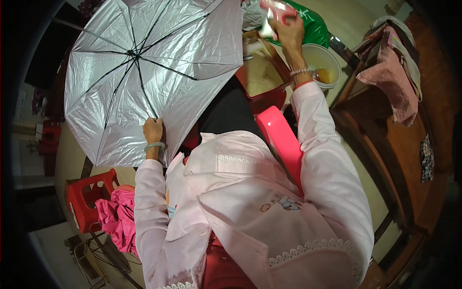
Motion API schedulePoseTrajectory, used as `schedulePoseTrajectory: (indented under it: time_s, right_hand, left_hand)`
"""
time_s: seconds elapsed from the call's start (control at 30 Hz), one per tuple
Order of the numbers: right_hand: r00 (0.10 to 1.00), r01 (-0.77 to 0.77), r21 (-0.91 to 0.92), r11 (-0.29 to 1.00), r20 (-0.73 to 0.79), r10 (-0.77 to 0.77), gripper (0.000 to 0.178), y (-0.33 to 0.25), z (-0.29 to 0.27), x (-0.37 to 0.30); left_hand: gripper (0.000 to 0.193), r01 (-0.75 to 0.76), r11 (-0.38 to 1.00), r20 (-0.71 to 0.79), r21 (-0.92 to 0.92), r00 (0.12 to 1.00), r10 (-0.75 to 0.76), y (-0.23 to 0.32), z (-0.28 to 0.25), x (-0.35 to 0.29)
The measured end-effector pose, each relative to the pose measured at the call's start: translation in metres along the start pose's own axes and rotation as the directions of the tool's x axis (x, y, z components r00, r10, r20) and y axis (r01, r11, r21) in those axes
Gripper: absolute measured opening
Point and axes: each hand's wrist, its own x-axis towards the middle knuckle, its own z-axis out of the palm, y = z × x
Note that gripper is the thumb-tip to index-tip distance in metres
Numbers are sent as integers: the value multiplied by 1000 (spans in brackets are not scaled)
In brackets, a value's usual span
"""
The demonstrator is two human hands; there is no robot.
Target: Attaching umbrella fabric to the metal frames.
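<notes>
"How many things are the hands on?"

"Two. One is an open umbrella [166, 84], spread in front of the person and to the left, silvery inner side showing. One shaft [86, 31] runs from its hub toward the upper left."

"And the grip?"

"The left hand [152, 129] is clenched round one dark rib [146, 95] near the canopy's lower edge, one pale green bangle [155, 145] at the wrist. The right hand [289, 34], wearing one beaded bracelet [300, 72], reaches to the top and grasps one red-and-white item [276, 12], too blurred to identify."

"What stands around that hand?"

"One green bag [313, 26] just beside it, one white bucket [322, 52] with at least one amber item [323, 75] inside, and one red box [269, 100] between bucket and umbrella."

"Count the rest."

"One red stool [85, 212] at lower left, touching one bright pink heap of cloth [119, 216]. At right, one dusty-pink cloth [392, 79] hangs over wooden furniture [409, 164], and one dark patterned cloth [427, 159] lies below it."
</notes>
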Motion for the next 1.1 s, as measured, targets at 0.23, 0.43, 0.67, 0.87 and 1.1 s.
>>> schedulePoseTrajectory:
  time_s: [0.23, 0.43, 0.67, 0.87, 1.1]
  right_hand:
    - [829, -185, 337, 923, 559, -38, 23, -107, 134, -31]
    - [819, -203, 466, 861, 563, -112, 32, -96, 240, -151]
    - [484, -605, 30, 796, 807, 338, 36, -48, 211, -231]
    - [409, -679, -36, 733, 811, 419, 37, -9, 208, -220]
    - [342, -625, -129, 770, 841, 419, 38, 0, 190, -227]
  left_hand:
    - [28, 26, 998, -1, 54, 1000, -26, 21, -7, -2]
    - [28, -92, 983, -12, 158, 995, 95, 29, -1, -8]
    - [32, -278, 956, -114, 98, 951, 288, -26, 16, 4]
    - [30, -147, 962, -35, 229, 987, 159, 8, -1, 4]
    - [20, -261, 964, -206, 44, 942, 264, -20, 7, 7]
